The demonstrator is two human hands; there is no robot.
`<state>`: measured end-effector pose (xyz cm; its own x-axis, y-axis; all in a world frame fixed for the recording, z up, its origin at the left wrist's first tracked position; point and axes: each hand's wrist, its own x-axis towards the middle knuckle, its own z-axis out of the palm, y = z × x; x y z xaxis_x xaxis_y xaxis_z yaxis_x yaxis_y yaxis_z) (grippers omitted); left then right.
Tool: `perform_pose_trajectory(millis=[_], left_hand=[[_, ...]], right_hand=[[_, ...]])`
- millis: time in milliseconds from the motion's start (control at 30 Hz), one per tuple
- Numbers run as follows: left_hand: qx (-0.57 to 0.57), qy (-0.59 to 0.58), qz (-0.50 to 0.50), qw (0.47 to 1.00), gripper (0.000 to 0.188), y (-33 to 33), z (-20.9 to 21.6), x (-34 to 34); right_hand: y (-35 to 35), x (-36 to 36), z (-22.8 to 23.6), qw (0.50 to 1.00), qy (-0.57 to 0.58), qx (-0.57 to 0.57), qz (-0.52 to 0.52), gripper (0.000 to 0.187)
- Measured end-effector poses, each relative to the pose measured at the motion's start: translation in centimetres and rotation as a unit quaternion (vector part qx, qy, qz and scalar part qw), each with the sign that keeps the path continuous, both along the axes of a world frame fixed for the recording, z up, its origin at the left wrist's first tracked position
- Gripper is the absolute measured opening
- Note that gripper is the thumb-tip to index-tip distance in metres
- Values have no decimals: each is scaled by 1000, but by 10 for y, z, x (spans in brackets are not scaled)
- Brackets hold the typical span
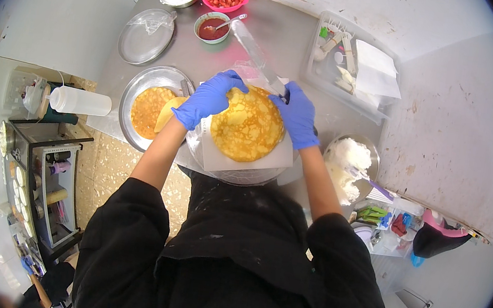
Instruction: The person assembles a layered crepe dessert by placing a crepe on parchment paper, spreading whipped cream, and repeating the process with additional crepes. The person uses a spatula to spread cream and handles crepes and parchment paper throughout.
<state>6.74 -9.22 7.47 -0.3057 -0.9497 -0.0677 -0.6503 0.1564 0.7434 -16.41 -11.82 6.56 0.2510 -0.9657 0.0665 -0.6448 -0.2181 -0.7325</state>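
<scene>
Left hand (pixel 211 99): gloved, pinching the crepe (pixel 246 130) by its far left rim. Right hand (pixel 296 114): gloved, fingers bent at the far right rim, beside the spatula (pixel 253 52); which it grasps, cannot tell. Crepe: on white card (pixel 215 162), worktop's (pixel 285 28) near edge, seemingly steadied from both sides. Cream bowl (pixel 375 158): right edge, presumably for reach. Pan (pixel 131 94) of crepes: near left corner.

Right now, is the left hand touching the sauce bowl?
Apart: the head view shows grey table between the left hand and the sauce bowl.
</scene>
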Motion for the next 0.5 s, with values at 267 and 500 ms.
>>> perform_pose_trajectory(millis=[267, 500], left_hand=[[-240, -92, 109, 960, 40, 31, 14, -37], [-170, -229, -17, 958, 66, 77, -15, -82]], right_hand=[[58, -29, -8, 987, -41, 124, -98, 54], [77, -37, -31, 977, -89, 127, -148, 55]])
